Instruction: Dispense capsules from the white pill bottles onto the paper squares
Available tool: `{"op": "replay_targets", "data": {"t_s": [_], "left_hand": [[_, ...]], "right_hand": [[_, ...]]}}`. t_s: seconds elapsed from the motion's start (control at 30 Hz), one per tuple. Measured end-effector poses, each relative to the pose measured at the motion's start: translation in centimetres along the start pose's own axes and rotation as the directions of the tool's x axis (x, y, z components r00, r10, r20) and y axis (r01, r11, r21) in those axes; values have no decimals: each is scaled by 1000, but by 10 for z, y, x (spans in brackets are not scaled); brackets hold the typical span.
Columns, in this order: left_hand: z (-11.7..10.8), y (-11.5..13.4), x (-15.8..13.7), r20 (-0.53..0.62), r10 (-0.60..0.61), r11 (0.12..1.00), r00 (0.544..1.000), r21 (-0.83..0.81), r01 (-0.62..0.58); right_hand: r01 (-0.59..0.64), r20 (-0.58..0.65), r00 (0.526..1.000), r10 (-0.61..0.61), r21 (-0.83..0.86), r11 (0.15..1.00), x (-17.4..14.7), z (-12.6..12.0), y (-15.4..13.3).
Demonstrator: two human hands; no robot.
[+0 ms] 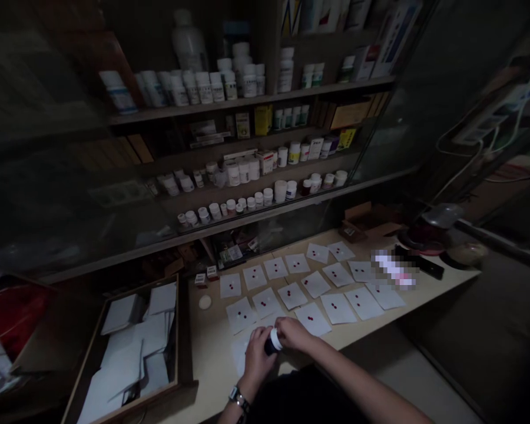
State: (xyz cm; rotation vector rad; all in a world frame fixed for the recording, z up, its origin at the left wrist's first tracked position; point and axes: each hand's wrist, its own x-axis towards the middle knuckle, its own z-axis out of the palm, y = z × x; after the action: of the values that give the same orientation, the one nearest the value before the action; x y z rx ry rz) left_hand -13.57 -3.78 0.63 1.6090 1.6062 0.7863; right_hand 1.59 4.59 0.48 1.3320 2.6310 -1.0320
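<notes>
My left hand [258,355] is wrapped around a small dark bottle [270,346] with a white top, held tilted above the near part of the counter. My right hand [292,334] is closed against the white cap [276,338]; its fingertips are partly hidden. Around and beyond the hands, several square white papers [317,284] lie in rough rows, most carrying small dark red pills [310,318]. One paper [238,353] lies partly under my left hand. A round white lid [205,302] rests on the counter to the left.
A wooden drawer [176,347] with stacked white papers stands at the left. Shelves of medicine bottles [242,171] rise behind the counter [207,335]. Two small boxes [206,275], an open carton [368,224] and a black object [419,262] sit toward the back and right.
</notes>
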Motion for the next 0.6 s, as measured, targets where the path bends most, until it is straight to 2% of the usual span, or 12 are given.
{"op": "replay_targets", "data": {"t_s": [0.17, 0.33, 0.43, 0.6], "left_hand": [[14, 11, 12, -46, 16, 1000, 999, -17, -16], [35, 21, 19, -105, -16, 998, 994, -60, 9], [46, 28, 22, -145, -31, 997, 989, -70, 21], [61, 37, 30, -209, -71, 995, 975, -89, 54]], "right_hand": [[128, -122, 986, -113, 124, 984, -11, -9, 14], [175, -214, 970, -114, 289, 941, -21, -22, 30], [149, -215, 973, -86, 293, 944, -22, -29, 40], [219, -250, 955, -163, 218, 951, -23, -39, 53]]}}
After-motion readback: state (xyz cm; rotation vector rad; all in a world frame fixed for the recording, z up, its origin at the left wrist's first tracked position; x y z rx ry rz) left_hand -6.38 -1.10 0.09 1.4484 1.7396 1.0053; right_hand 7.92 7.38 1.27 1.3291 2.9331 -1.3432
